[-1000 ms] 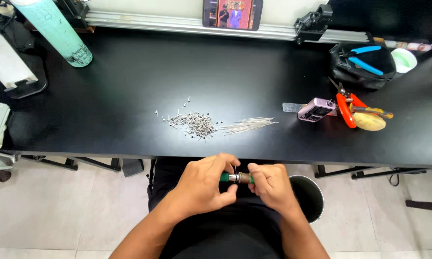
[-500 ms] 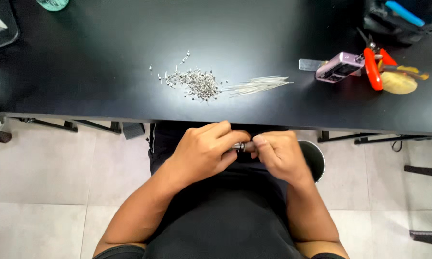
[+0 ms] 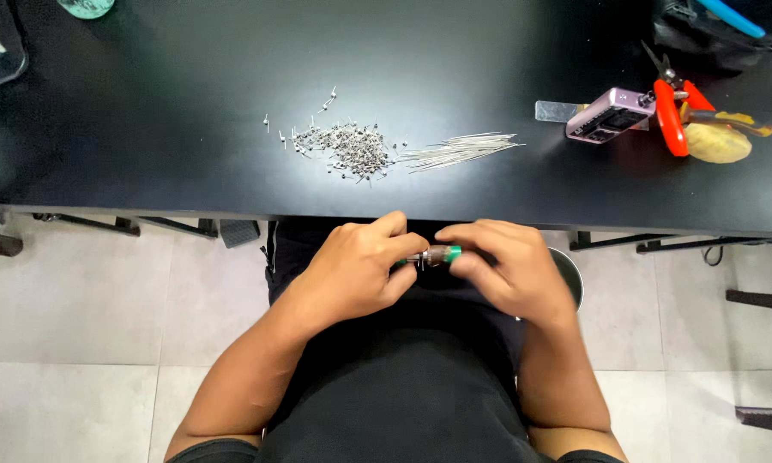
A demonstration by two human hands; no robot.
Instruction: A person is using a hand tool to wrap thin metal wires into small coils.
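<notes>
Pinching a small green-tipped tool (image 3: 436,255) between left hand (image 3: 352,270) and right hand (image 3: 506,266).

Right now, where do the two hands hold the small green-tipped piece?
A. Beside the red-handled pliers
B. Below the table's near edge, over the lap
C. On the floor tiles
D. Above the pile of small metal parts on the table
B: the left hand and right hand meet on the small green-tipped piece in front of the black table edge, over the dark-clothed lap, apart from the pile of small metal parts.

Black shirt, probably short-sleeved; forearms bare; dark trousers.
</notes>
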